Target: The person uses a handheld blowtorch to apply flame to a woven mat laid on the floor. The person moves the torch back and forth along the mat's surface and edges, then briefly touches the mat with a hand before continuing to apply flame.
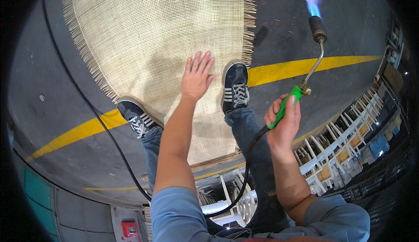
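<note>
A long sheet of pale woven cane webbing (166, 19) with frayed side edges lies on the dark floor. My left hand (197, 77) is over it, fingers stretched out; whether the palm touches the weave I cannot tell. In my right hand (283, 122) is the green handle of a gas torch (317, 30), held off to the right of the webbing. A blue-violet flame (313, 2) burns from its metal nozzle, pointing away from me. The black hose (248, 167) runs from the handle back past my legs.
My left shoe (135, 116) and right shoe (235, 87) stand at the webbing's two edges. Yellow lines (283, 72) cross the floor. White pronged racks (336, 148) stand at the right, and a red box (130, 229) is at the lower left.
</note>
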The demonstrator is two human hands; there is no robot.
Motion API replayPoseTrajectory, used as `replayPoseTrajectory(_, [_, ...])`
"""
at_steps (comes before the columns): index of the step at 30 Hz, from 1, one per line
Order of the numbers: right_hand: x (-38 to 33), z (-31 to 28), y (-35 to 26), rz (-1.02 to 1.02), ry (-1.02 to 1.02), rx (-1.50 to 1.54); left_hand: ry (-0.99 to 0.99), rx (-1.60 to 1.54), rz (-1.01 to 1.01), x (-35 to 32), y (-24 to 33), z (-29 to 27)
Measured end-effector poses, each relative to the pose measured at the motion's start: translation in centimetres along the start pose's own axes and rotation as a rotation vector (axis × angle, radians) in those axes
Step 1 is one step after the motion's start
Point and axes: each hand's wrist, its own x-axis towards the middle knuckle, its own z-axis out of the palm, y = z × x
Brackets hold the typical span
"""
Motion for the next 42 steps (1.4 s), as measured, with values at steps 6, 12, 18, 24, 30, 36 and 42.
replayPoseTrajectory(6, [0.1,-0.3,-0.1,-0.007,-0.011,-0.001,0.068,0.204,-0.238,-2.5,-7.1,-2.0])
replayPoseTrajectory(12, [0.0,-0.3,-0.4,0.004,-0.016,0.011,0.502,0.221,-0.781,-3.8,-12.6,-4.5])
replayPoseTrajectory(18, [0.0,-0.3,-0.3,0.008,-0.002,0.017,0.557,0.06,-0.842,-1.3,-7.8,-2.9])
replayPoseTrajectory(24, [-0.1,0.2,-0.3,0.022,-0.017,0.025,0.151,0.003,-0.628,-5.8,0.5,1.1])
replayPoseTrajectory(30, [0.0,-0.1,-0.3,0.012,-0.011,0.022,-0.101,-0.126,-0.445,-11.1,4.8,2.5])
replayPoseTrajectory(36, [0.2,-0.4,-0.5,0.008,-0.004,0.04,-0.309,-0.142,-0.447,-15.5,6.6,2.1])
replayPoseTrajectory(42, [1.1,-0.9,-4.8,-0.077,0.102,0.132,-0.865,-0.471,-0.479,-18.6,9.6,-3.5])
